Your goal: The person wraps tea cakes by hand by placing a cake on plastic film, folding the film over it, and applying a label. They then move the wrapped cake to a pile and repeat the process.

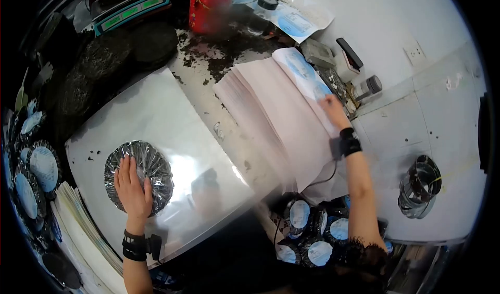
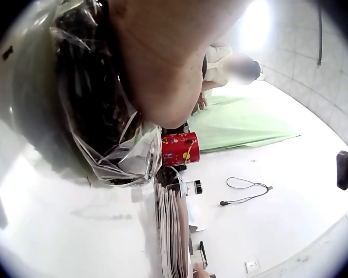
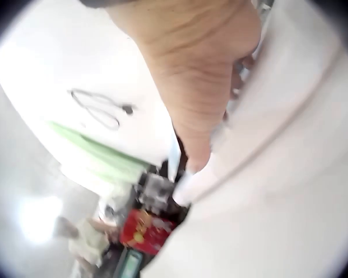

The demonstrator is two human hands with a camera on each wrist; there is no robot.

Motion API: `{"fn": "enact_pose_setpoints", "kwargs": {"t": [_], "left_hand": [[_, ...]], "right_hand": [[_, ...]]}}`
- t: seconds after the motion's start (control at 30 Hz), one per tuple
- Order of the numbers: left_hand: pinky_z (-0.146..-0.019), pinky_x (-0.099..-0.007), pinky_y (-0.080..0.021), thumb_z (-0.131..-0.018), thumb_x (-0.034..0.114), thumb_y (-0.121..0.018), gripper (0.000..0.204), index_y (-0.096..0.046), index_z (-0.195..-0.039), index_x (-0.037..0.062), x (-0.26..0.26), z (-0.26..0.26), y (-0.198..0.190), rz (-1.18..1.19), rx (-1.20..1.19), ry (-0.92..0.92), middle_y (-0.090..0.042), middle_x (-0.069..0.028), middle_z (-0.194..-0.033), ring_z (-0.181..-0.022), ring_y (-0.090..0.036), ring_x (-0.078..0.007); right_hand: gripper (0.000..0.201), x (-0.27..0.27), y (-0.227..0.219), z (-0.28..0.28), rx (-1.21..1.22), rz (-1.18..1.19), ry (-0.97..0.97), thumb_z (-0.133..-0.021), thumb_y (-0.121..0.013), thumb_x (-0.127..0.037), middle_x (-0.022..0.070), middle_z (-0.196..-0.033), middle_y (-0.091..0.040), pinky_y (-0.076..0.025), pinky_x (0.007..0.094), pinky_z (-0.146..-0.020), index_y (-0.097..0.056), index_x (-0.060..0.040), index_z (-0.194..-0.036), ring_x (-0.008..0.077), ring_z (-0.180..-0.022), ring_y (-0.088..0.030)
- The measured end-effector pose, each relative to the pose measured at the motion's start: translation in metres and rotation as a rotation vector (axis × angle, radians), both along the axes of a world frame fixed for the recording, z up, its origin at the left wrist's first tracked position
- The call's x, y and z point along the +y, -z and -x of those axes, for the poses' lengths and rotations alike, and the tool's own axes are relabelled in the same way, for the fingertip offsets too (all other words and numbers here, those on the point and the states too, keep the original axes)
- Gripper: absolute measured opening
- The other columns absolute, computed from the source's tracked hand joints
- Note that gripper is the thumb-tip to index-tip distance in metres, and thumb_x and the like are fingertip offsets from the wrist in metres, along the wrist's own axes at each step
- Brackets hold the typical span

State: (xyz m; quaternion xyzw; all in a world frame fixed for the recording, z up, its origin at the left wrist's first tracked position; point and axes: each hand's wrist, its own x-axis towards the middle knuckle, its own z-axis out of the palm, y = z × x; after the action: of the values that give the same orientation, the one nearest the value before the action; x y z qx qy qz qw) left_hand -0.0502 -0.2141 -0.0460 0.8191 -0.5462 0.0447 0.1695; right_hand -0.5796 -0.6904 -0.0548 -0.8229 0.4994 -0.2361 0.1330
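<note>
A round dark cake wrapped in clear plastic (image 1: 160, 171) lies on a shiny white board (image 1: 208, 182). My left hand (image 1: 133, 187) rests on the cake with its fingers straight; in the left wrist view, crinkled plastic wrap (image 2: 113, 159) shows beside the palm. On the right, a thick stack of pinkish-white paper sheets (image 1: 271, 104) is spread on the table, its top sheet turned back to show a blue-printed wrapper sheet (image 1: 302, 72). My right hand (image 1: 336, 111) pinches the edge of this sheet, the thumb (image 3: 197, 153) lying against the paper in the right wrist view.
At the back stand a scale (image 1: 130, 14), a red bucket (image 1: 208, 5) and a lidded jar (image 1: 260, 15), with dark crumbs around them. Wrapped cakes (image 1: 44, 166) are piled at far left, others (image 1: 319, 252) below right. A black cup (image 1: 421, 182) stands at right. Another person (image 2: 232, 66) is across the table.
</note>
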Motion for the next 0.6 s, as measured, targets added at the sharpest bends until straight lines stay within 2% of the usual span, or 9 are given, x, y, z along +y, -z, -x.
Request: {"fn": "enact_pose_setpoints", "kwargs": {"t": [0.03,0.13,0.23,0.3,0.33,0.4,0.43,0.5,0.6], "left_hand": [[-0.123,-0.0513,-0.021,-0.092,0.021,-0.057,0.064,-0.043,-0.15,-0.0019,0.0,0.002,0.0,-0.016,0.005,-0.013,-0.042,-0.0197,-0.157,-0.149,-0.036,-0.0361],[-0.124,-0.0494,-0.021,-0.093,0.02,-0.057,0.063,-0.043,-0.15,-0.0021,-0.002,-0.002,-0.003,-0.04,-0.01,-0.014,-0.042,-0.019,-0.158,-0.149,-0.036,-0.0353],[-0.124,-0.0497,-0.021,-0.092,0.02,-0.057,0.063,-0.044,-0.15,-0.0022,-0.002,0.0,-0.001,-0.016,-0.021,0.0,-0.042,-0.0194,-0.158,-0.149,-0.036,-0.0353],[-0.124,-0.0502,-0.021,-0.092,0.02,-0.057,0.064,-0.043,-0.15,-0.0022,-0.001,0.002,-0.005,-0.008,-0.002,-0.001,-0.042,-0.0199,-0.158,-0.149,-0.036,-0.0356],[-0.124,-0.0503,-0.021,-0.092,0.02,-0.058,0.064,-0.043,-0.15,-0.0023,-0.001,0.002,-0.003,-0.01,0.012,0.005,-0.043,-0.0202,-0.157,-0.149,-0.037,-0.0358],[-0.123,-0.0506,-0.022,-0.092,0.02,-0.059,0.065,-0.043,-0.151,-0.0026,0.0,0.002,-0.003,-0.022,0.02,-0.04,-0.044,-0.0209,-0.156,-0.148,-0.037,-0.0361],[-0.123,-0.0508,-0.022,-0.092,0.021,-0.06,0.066,-0.042,-0.151,-0.0021,-0.001,0.003,-0.01,0.006,0.065,-0.045,-0.045,-0.0214,-0.155,-0.148,-0.038,-0.0364],[-0.123,-0.0509,-0.023,-0.091,0.022,-0.063,0.067,-0.042,-0.151,-0.0008,0.003,0.005,-0.013,0.032,0.136,-0.064,-0.045,-0.0222,-0.155,-0.147,-0.039,-0.0369],[-0.122,-0.0505,-0.025,-0.091,0.023,-0.065,0.063,-0.048,-0.147,-0.0002,0.003,0.001,-0.005,0.063,0.122,-0.058,-0.047,-0.0222,-0.153,-0.146,-0.04,-0.0376]], "right_hand": [[0.023,0.0,0.015,0.001,0.022,0.151,-0.036,-0.092,-0.073,-0.022,0.013,-0.104,-0.072,-0.05,0.0353,-0.081,-0.062,-0.0025,-0.09,0.0196,-0.097,-0.066],[0.024,-0.01,0.018,-0.001,-0.199,0.004,-0.027,-0.091,-0.074,-0.021,0.0176,-0.119,-0.071,-0.05,0.0358,-0.086,-0.06,-0.003,-0.089,0.024,-0.108,-0.066],[0.021,-0.019,0.001,0.004,-0.213,-0.172,-0.016,-0.091,-0.074,-0.02,0.0205,-0.126,-0.069,-0.05,0.0363,-0.091,-0.062,-0.0028,-0.091,0.0285,-0.11,-0.066],[0.018,-0.059,0.017,0.075,-0.202,-0.043,0.28,-0.098,-0.066,-0.017,0.0149,-0.117,-0.069,-0.049,0.035,-0.089,-0.067,-0.0002,-0.093,0.0183,-0.103,-0.064],[0.023,-0.094,0.036,0.16,-0.193,0.101,0.424,-0.1,-0.062,-0.021,0.0158,-0.122,-0.07,-0.049,0.0347,-0.09,-0.07,-0.0008,-0.107,0.0185,-0.103,-0.064],[0.043,-0.073,0.012,0.21,-1.365,-0.208,0.539,-0.104,-0.053,-0.034,0.013,-0.127,-0.068,-0.051,0.0414,-0.093,-0.061,-0.0032,-0.134,0.0278,-0.107,-0.066],[0.046,-0.055,-0.016,0.175,-1.331,-0.136,0.512,-0.103,-0.055,-0.034,0.0144,-0.13,-0.066,-0.049,0.0419,-0.095,-0.059,-0.0025,-0.136,0.0295,-0.11,-0.064],[0.051,0.019,-0.029,0.036,-0.854,0.018,0.329,-0.1,-0.058,-0.034,0.017,-0.135,-0.061,-0.047,0.043,-0.1,-0.055,-0.0012,-0.14,0.0327,-0.117,-0.06],[0.062,0.176,-0.017,-0.218,-0.437,-0.016,-0.216,-0.096,-0.064,-0.034,0.021,-0.143,-0.054,-0.043,0.0447,-0.108,-0.05,0.0009,-0.146,0.0376,-0.128,-0.054]]}}
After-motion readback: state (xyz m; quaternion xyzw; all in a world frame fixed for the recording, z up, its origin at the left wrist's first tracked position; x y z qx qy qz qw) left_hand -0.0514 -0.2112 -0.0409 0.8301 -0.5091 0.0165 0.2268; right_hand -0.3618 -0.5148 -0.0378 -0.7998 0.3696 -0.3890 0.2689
